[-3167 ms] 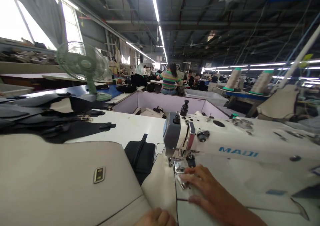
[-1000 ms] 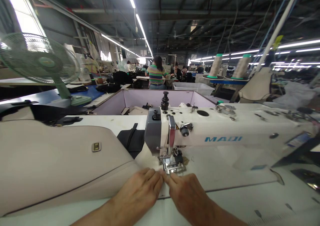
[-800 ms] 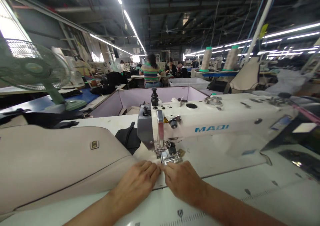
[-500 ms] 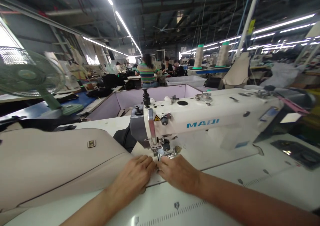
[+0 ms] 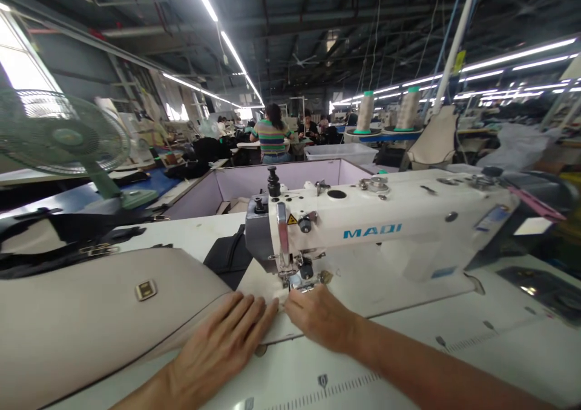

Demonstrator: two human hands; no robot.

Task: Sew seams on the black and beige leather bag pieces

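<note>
Left hand (image 5: pixel 220 340) with fingers outstretched over cream panel (image 5: pixel 86 319), right hand (image 5: pixel 320 319) curled at white sewing machine (image 5: pixel 376 231), its grip unclear, black piece (image 5: pixel 226 254) beyond the panel.

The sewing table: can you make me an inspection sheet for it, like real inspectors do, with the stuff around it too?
Surface: white table with ruler marks near the front.
Sewing things: white sewing machine; small cream piece at its needle end; large cream piece with a metal fitting, on the left.
Clutter: black pieces at far left; black panel partly behind the machine's head.
Hands: left hand outstretched, fingertips at the small cream piece; right hand by the metal foot, fingers bent, grip unclear.
Cables: thin lines hang overhead; cords or threads, can't tell.
Surroundings: green fan, thread cones, lilac-walled bin, person in striped top.
</note>
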